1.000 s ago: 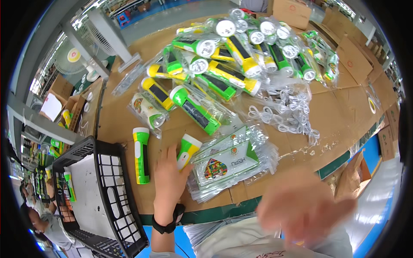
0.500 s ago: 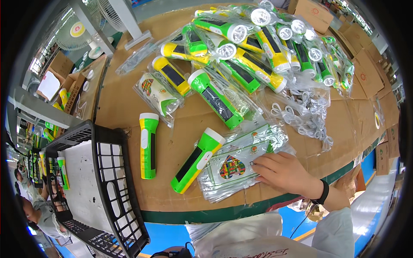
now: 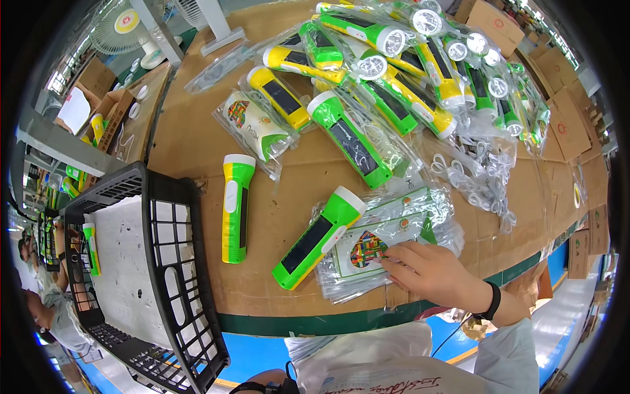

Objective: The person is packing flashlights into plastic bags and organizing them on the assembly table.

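Note:
My right hand [image 3: 430, 272], with a black band on its wrist, is on a stack of clear printed plastic bags [image 3: 354, 279]. Its fingers are bent and drawn together at the top bag, beside a multicoloured print. Against the left of the stack leans a green and yellow flashlight [image 3: 318, 240] with a dark panel and white head, partly over the bags. Another flashlight [image 3: 236, 210] lies farther left, unbagged. Of my left arm only a patch of skin [image 3: 266, 377] beside black straps shows at the lower edge; the fingers of that hand are hidden.
Bagged flashlights [image 3: 394, 98] are heaped at the back. Bundled white cables [image 3: 476, 177] lie right of them. A black plastic crate [image 3: 187, 276] with a pale sheet stands at the left edge. Cardboard boxes [image 3: 495, 26] and a fan [image 3: 118, 26] stand beyond; another person [image 3: 49, 308] is far left.
My right hand's fingers have drawn closer together on the top bag. The whole view has shifted, moving the heap to the right in the picture. Skin at the lower edge shows more now.

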Available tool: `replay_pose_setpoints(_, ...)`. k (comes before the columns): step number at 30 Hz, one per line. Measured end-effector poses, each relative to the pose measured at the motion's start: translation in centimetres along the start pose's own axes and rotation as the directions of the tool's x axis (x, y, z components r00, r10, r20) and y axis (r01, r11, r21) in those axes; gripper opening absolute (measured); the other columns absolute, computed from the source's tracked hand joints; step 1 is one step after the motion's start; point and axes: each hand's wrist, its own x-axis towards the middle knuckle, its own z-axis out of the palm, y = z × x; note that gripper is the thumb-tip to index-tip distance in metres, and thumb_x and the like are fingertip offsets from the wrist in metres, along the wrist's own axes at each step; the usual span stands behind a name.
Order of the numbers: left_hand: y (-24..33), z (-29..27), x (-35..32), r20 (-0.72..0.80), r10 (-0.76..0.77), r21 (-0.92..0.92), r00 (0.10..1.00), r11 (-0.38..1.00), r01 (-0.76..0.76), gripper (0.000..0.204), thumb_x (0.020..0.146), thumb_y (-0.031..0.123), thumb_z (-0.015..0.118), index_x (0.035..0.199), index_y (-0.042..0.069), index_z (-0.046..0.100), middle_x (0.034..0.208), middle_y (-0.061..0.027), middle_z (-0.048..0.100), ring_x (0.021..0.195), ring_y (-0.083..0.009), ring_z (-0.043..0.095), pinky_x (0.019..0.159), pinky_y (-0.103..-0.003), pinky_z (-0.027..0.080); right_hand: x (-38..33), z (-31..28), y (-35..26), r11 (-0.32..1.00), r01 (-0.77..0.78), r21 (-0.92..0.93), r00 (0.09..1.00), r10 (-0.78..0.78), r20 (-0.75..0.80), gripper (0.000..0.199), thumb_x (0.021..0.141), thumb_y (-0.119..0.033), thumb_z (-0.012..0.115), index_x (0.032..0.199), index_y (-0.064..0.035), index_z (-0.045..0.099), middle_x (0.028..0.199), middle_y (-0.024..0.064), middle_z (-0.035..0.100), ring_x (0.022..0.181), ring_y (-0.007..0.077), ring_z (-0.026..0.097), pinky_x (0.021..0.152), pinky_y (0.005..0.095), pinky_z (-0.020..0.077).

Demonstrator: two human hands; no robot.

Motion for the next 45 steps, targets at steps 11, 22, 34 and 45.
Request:
replay_pose_setpoints(11, -8.8, 1.7, -4.6, -0.019, -0.893, 0.883, 0.45, 0.196, 0.426, 0.048, 0.084, 0.016, 0.067, 0.125, -0.002, 0.052, 0.128, -0.0152, 0.053, 0.115, -0.0352, 0.051, 0.097, -0.048, 0.042, 0.5, -2.2, 2.4, 0.978, -0.069, 0.196, 0.996, 0.057, 0.069, 0.033, 0.079, -0.011, 0.065, 0.11, -0.0045, 0.059, 0.116, 0.0082, 0.061, 0.101, 0.0255, 0.062, 0.076, 0.0349, 0.0545)
replay_pose_setpoints(22, -9.6, 1.1, -7.9, 0.073, -0.924, 0.93, 0.376, 0.2, 0.309, 0.049, 0.089, 0.02, 0.06, 0.132, 0.0, 0.046, 0.146, -0.0081, 0.039, 0.131, -0.0366, 0.036, 0.107, -0.05, 0.032, 0.9, -2.3, 2.4, 0.982, -0.028, 0.185, 0.987, -0.002, 0.161, 0.03, 0.076, -0.012, 0.07, 0.104, -0.007, 0.059, 0.112, 0.0062, 0.06, 0.095, 0.0249, 0.063, 0.073, 0.0357, 0.0545)
replay_pose_setpoints(34, -9.6, 1.4, -8.3, 0.045, -0.929, 0.911, 0.367, 0.189, 0.367, 0.051, 0.089, 0.02, 0.06, 0.134, -0.001, 0.044, 0.145, -0.0105, 0.039, 0.132, -0.0371, 0.035, 0.107, -0.049, 0.032, 0.5, -1.5, -0.4, 0.981, 0.092, -0.168, 0.988, -0.07, 0.135, 0.036, 0.075, -0.013, 0.064, 0.109, -0.0044, 0.057, 0.118, 0.0092, 0.057, 0.099, 0.0235, 0.062, 0.066, 0.0319, 0.0551)
replay_pose_setpoints(45, -8.6, 1.4, -4.4, -0.054, -0.729, 0.874, 0.682, 0.296, 0.386, 0.055, 0.083, 0.017, 0.068, 0.13, -0.002, 0.048, 0.137, -0.0171, 0.048, 0.123, -0.038, 0.047, 0.102, -0.05, 0.037, 2.7, -4.7, 2.5, 0.984, -0.008, -0.181, 0.946, -0.051, -0.32, 0.023, 0.068, -0.012, 0.063, 0.091, -0.0074, 0.061, 0.084, 0.0028, 0.061, 0.073, 0.0211, 0.062, 0.062, 0.0328, 0.0491)
